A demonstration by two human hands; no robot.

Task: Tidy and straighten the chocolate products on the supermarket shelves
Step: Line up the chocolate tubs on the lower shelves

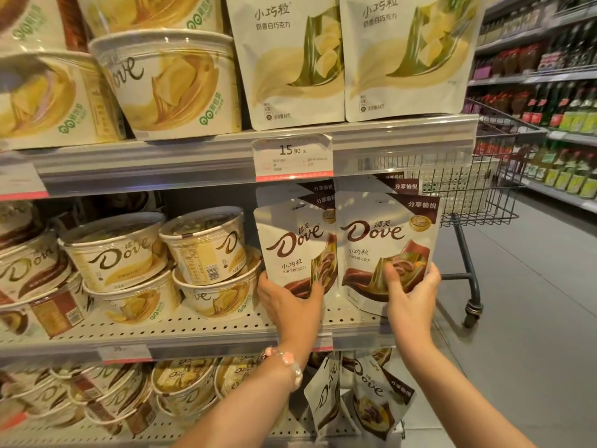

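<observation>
You have two Dove chocolate pouches at the front of the middle shelf (pixel 226 331), side by side at its right end: the left pouch (pixel 295 244) and the right pouch (pixel 387 240), each heading a row with more behind. They look light, soft and crinkly, with a slick film that will likely buckle if squeezed, so take them low by the side edges, where the filled base is firmest. Your left hand (pixel 290 305) grips the left pouch at its bottom, thumb on the front, fingers round the left edge. Your right hand (pixel 410 295) holds the right pouch low, thumb on its face, fingers curled round the right edge. Left of these stand stacked Dove tubs (pixel 206 250); a shopping trolley (pixel 478 189) waits beyond the shelf end.
</observation>
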